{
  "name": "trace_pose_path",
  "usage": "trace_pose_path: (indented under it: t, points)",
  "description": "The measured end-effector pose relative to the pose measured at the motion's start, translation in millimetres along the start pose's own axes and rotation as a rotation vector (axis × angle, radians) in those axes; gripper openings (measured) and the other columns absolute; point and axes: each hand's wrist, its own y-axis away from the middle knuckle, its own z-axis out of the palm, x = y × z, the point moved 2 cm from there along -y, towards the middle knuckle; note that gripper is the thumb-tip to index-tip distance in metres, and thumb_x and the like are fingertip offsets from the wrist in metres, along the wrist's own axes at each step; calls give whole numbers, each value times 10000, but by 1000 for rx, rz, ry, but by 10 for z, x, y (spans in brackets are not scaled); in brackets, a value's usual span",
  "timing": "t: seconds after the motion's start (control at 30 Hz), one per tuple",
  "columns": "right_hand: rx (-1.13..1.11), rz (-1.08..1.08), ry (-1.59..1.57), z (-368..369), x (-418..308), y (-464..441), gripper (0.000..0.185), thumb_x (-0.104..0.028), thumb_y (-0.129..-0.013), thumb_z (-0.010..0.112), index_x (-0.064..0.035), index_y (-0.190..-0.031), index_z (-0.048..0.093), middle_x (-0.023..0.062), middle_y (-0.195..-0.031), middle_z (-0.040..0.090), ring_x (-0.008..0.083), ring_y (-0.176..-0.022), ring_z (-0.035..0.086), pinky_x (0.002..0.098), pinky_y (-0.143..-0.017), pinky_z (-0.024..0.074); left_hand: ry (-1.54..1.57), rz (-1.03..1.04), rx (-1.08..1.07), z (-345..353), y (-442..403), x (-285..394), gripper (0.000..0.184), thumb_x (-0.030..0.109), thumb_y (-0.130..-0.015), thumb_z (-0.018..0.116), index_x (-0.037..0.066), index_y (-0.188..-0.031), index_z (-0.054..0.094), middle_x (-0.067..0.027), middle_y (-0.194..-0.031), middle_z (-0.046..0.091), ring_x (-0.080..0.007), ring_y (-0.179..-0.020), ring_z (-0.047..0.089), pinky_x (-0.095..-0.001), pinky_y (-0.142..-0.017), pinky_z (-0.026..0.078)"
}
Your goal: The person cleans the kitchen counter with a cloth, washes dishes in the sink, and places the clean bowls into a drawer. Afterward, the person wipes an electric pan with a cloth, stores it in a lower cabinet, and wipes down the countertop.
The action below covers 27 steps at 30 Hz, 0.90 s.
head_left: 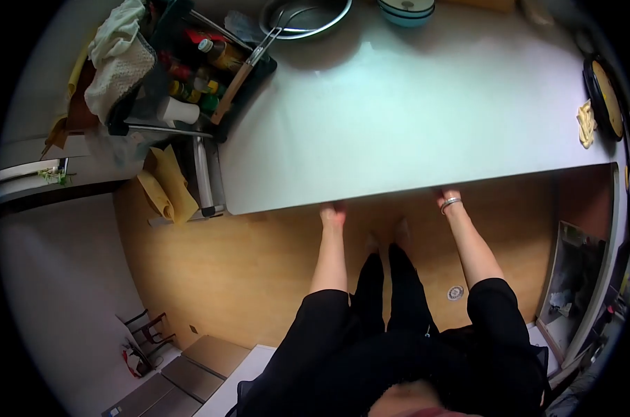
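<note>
While the left hand [334, 208] and the right hand [448, 195], a silvery bracelet [452, 201] at the latter's wrist, lay at the near edge of a pale desk [398, 125], their fingers were largely hidden, so whether either gripped anything could not be told. The desk stretched forward from both, its long axis running left to right, neither hand clearly nearer. Beyond sat a metal bowl [315, 32] and stacked blue bowls [407, 19], with bottles [223, 55] far left.

Arms [329, 260] forward and apart, left hand [334, 208] and right hand [448, 195] partly hidden.
</note>
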Motion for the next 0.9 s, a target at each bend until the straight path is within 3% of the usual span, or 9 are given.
trace_pose_path:
  t: [0.07,0.1,0.2,0.23,0.37,0.47,0.57,0.77,0.9]
  points:
    - [-20,-22,-15,52,-18,103,258,-118,-808,512,-104,-1058,452,38,-956,528,181,-855,514,339,-738,472,-50,41,14,-15,11,-8,179,97,-828,462,17,-979,513,-82,-948,545,-204,-846,517,-323,-743,463]
    - [23,-38,62,104,-39,250,278,-80,-800,515,-90,-1068,443,53,-958,529,204,-837,523,383,-746,472,-36,35,139,96,185,-9,190,43,-822,429,10,-993,504,-110,-970,533,-233,-866,504,-361,-762,453]
    - [-67,-4,84,-101,26,268,314,-45,-797,510,-82,-1095,417,91,-960,530,265,-818,550,409,-748,475,-183,104,-73,-11,295,4,333,-57,-744,465,39,-1063,462,-121,-979,529,-322,-953,480,-472,-835,417]
    - [-121,-80,92,-50,10,457,249,-46,-802,508,-46,-1035,419,110,-952,528,282,-831,554,412,-764,471,-211,91,-118,-26,389,9,251,-27,-770,474,32,-1012,441,-120,-921,531,-342,-920,498,-493,-837,412]
    - [-146,-7,210,-300,80,727,147,-97,-819,508,-15,-886,405,153,-911,520,291,-860,557,408,-795,463,-362,37,-188,-342,601,49,116,100,-825,483,39,-871,396,-132,-855,536,-333,-809,557,-496,-798,439]
    - [-76,138,311,-468,10,1082,269,-216,-824,510,6,-942,413,183,-902,512,328,-877,551,429,-744,490,-491,-79,-89,-542,966,100,146,93,-816,491,43,-926,409,-168,-841,536,-331,-773,575,-459,-711,489]
    - [111,166,430,-590,-198,1194,406,-308,-810,519,27,-1007,404,201,-928,501,366,-875,540,485,-705,490,-634,-239,48,-640,1279,188,233,219,-817,515,39,-913,402,-182,-826,544,-326,-717,589,-430,-618,516]
    - [214,372,546,-1188,-70,1222,296,-192,-879,347,41,-1062,348,224,-962,512,382,-804,566,500,-661,500,-736,-409,81,-1105,1502,312,222,248,-814,522,80,-929,432,-188,-858,563,-276,-655,598,-387,-568,514]
    - [272,555,576,-1421,-32,1294,338,-232,-894,289,46,-1084,318,239,-953,522,370,-807,574,470,-638,514,-785,-452,150,-1346,1696,283,217,254,-829,497,99,-960,422,-192,-880,573,-259,-634,599,-356,-548,506]
